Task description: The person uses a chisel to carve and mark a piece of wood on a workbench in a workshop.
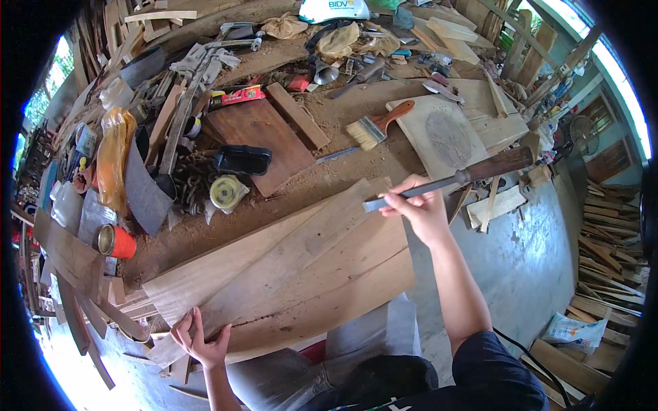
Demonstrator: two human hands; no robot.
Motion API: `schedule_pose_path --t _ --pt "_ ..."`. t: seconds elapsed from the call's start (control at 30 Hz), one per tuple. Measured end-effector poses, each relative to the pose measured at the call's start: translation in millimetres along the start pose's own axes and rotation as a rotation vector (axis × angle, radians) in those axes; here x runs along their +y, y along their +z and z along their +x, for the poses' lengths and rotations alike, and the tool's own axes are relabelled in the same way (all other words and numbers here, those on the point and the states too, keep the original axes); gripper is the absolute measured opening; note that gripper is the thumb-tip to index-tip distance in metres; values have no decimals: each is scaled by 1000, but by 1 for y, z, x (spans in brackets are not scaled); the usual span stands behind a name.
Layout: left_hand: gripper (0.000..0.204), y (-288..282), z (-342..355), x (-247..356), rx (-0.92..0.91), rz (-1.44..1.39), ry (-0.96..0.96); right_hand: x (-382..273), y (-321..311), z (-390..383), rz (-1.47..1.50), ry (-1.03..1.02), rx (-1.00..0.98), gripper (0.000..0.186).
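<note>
My right hand (423, 214) grips a chisel (466, 176) by its dark steel blade, close to the cutting end. Its wooden handle points off to the right. Under the chisel's tip lies the far end of a long narrow plank (301, 250), which runs diagonally across a wide, thin wooden board (349, 288). At the near left corner, my left hand (200, 340) lies on the wood with its fingers spread. A dark, jagged crack or line marks the surface just right of that hand. The board spans from the bench edge toward my lap.
Beyond the board, the dusty bench holds a brush (380, 125), a pale slab (442, 133), a brown panel (264, 144), a black tray (243, 159) and a tape roll (227, 192). An orange can (118, 242) stands left. Stacked wood strips (606, 253) lie right.
</note>
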State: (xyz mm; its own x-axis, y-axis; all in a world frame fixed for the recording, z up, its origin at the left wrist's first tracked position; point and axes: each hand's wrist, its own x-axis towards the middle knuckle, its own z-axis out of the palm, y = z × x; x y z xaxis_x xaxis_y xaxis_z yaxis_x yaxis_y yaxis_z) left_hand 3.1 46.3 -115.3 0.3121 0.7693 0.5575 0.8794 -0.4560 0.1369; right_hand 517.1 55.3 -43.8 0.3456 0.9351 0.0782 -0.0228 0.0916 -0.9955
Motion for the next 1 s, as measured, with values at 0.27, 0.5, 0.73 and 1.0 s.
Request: schedule_pose_path --t 0.27,0.5,0.73,1.0 --pt "76 0 -1 0 -10 -6 -11 -7 1 2 33 45 1 8" --pt "77 4 -2 0 8 -41 -27 -3 -2 1 15 -32 32 11" --pt "75 -2 -5 -2 1 40 11 0 21 -20 -15 22 -2 10" --pt "76 0 0 1 10 11 -6 10 2 -30 26 -59 149 11"
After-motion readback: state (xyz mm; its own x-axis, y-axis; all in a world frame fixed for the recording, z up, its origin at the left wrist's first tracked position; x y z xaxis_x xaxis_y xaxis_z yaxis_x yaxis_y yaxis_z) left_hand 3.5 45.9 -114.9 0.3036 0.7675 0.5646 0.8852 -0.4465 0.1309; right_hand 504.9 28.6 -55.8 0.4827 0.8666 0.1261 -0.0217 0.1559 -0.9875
